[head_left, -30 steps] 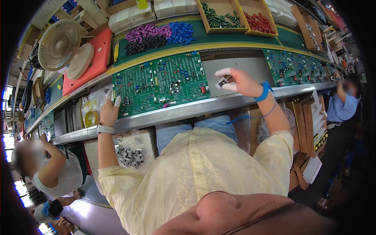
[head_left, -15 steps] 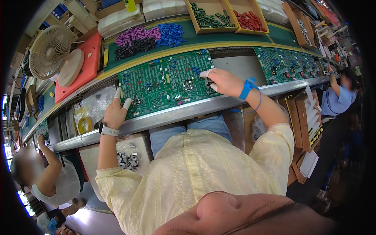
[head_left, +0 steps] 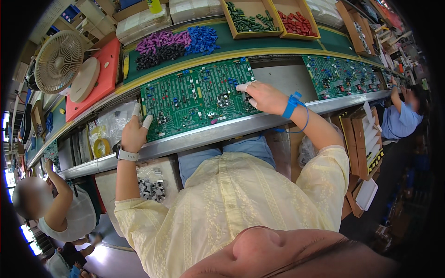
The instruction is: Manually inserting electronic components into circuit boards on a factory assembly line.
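A green circuit board point(head_left: 197, 99) lies flat on the metal bench point(head_left: 259, 125), straight ahead of the person, between the two hands. The left hand point(head_left: 134, 134) rests at the board's left edge, arm reaching up from the lower left with the elbow bent, a watch point(head_left: 126, 155) on the wrist. Its fingers, tipped in white cots, point upward and lie loosely together against the board's corner; it grips nothing that can be seen. The right hand point(head_left: 259, 96) lies on the board's right edge, forearm coming in from the right at a slant, a blue wrist strap point(head_left: 291, 105) with a coiled cord around the wrist. Its fingers curl inward toward the board, index tip down on it; something small and dark seems pinched beneath, but I cannot tell what. Behind the board, a green belt carries heaps of purple parts point(head_left: 160, 42) and blue parts point(head_left: 201, 39). A second board point(head_left: 343, 76) lies further right on the bench. A fan point(head_left: 59, 61) stands at the far left, beside a red tray point(head_left: 104, 76).
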The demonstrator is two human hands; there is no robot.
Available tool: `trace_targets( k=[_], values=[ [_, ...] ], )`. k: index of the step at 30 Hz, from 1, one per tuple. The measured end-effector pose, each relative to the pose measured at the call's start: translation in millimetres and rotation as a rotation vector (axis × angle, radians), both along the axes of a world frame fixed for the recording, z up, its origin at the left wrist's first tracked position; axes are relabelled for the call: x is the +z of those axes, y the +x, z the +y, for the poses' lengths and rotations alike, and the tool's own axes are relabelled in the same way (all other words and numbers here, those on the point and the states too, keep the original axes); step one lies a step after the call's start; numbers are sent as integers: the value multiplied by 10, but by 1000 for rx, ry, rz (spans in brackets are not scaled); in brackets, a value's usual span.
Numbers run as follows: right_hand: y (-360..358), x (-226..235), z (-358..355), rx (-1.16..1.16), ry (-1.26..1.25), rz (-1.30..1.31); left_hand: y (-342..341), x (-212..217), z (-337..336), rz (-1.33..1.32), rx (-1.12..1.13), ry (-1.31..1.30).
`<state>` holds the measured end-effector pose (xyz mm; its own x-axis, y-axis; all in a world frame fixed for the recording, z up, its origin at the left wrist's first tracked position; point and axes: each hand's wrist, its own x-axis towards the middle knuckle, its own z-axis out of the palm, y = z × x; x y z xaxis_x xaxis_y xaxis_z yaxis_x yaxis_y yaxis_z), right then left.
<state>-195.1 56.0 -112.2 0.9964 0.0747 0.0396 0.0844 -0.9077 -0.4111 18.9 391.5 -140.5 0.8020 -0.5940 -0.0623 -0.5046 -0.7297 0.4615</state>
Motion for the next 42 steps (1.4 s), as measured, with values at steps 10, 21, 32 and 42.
trace_targets(
  k=[10,21,32,42],
  values=[
    [-5,-89,-31,62,-68,-28,-51,84,-20,27,19,-31],
    [1051,78,-479,-41,-146,-7,-274,278,-537,-28,-183,152],
    [1691,-287,-667,-167,-247,-142,159,276,-2036,-321,-340,-116],
    [879,-4,-628,-99,32,-308,805,258,-2182,-366,-233,-259]
  ],
)
